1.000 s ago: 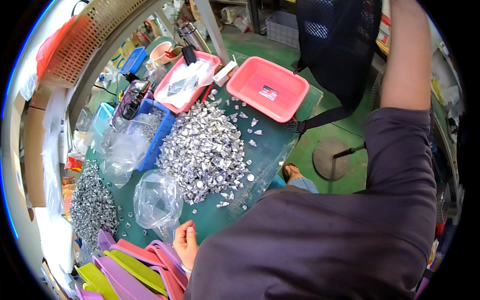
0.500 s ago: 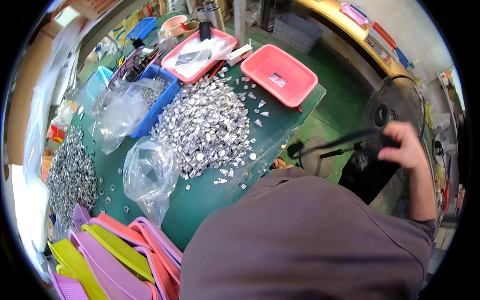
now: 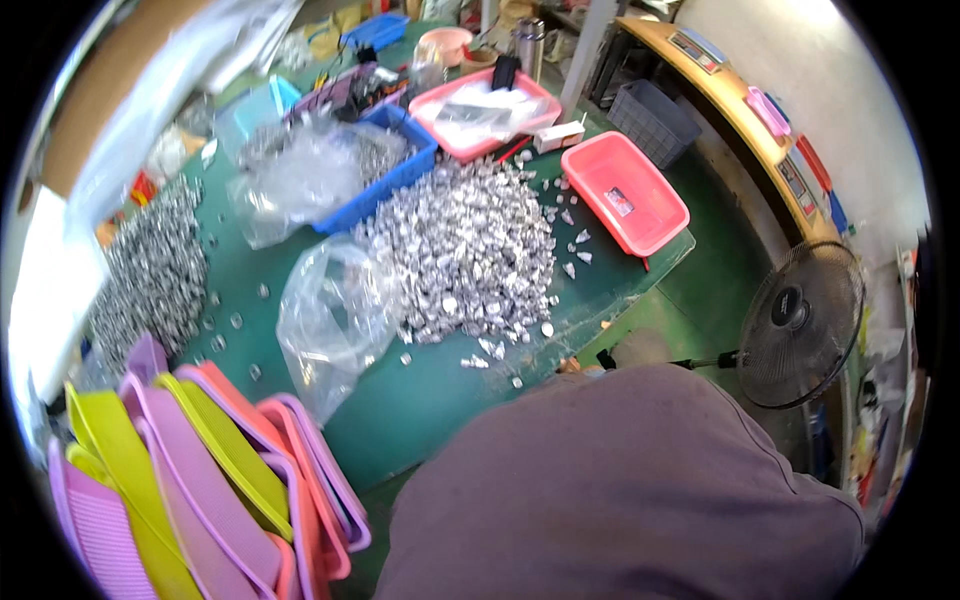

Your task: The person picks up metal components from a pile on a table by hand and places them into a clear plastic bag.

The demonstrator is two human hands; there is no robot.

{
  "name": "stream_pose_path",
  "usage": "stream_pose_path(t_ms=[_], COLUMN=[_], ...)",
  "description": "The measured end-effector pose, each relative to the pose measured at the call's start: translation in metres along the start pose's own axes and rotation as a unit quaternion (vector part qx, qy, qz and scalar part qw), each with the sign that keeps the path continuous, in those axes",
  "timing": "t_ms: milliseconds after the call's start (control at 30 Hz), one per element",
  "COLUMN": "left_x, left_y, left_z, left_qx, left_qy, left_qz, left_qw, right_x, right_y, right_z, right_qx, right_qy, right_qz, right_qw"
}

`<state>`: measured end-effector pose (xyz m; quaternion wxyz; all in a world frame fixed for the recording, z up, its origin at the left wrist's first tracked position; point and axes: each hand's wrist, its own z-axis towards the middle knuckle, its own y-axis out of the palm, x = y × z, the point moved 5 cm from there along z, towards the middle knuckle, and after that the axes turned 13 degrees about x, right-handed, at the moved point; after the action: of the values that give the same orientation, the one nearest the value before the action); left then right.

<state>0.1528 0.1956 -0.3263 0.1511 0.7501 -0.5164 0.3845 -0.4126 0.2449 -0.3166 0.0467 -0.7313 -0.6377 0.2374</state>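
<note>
Fingers are out of view, their state untellable; silver pieces (image 3: 465,250) heaped on the worktop (image 3: 400,415) look light, hard, best pinched singly.

"Where's room to reach?"
"Over bare green tabletop (image 3: 395,425), between the clear plastic bag (image 3: 325,320) and the dark shirt (image 3: 620,490)."
"Any obstacles?"
"A heap of silvery metal pieces (image 3: 470,250), right of the bag; stacked trays (image 3: 190,460), lower left."

Dark-and-pale label (image 3: 619,202) inside pink tray (image 3: 657,222) — lettering too small to read. Pale badge (image 3: 790,301) at centre of black fan (image 3: 808,338) — wording illegible. No readable text, number or sign found.
</note>
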Motion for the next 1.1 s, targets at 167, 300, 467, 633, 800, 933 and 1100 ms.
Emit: stream_pose_path(t_ms=[167, 300, 467, 633, 800, 933, 1100], left_x=[-0.033, -0.052, -0.070, -0.082, -0.095, -0.101, -0.110], left_y=[-0.018, -0.032, -0.049, -0.059, -0.061, -0.064, -0.067], left_z=[-0.016, -0.030, -0.050, -0.070, -0.083, -0.093, -0.100], left_qx=[0.039, 0.071, 0.114, 0.149, 0.157, 0.153, 0.141], left_qy=[-0.018, -0.022, -0.033, -0.036, -0.023, 0.010, 0.079], left_qz=[-0.004, -0.011, -0.002, 0.030, 0.082, 0.142, 0.215], left_qw=[0.999, 0.997, 0.993, 0.988, 0.984, 0.978, 0.963], right_x=[-0.021, -0.037, -0.042, -0.042, -0.040, -0.039, -0.059], right_y=[0.034, 0.054, 0.066, 0.067, 0.062, 0.052, 0.039], right_z=[0.020, 0.031, 0.039, 0.041, 0.035, 0.023, -0.008], right_qx=[0.092, 0.128, 0.146, 0.158, 0.171, 0.181, 0.204], right_qy=[-0.085, -0.138, -0.172, -0.191, -0.210, -0.229, -0.288], right_qz=[-0.114, -0.173, -0.218, -0.250, -0.278, -0.292, -0.309], right_qw=[0.986, 0.967, 0.949, 0.936, 0.922, 0.911, 0.883])
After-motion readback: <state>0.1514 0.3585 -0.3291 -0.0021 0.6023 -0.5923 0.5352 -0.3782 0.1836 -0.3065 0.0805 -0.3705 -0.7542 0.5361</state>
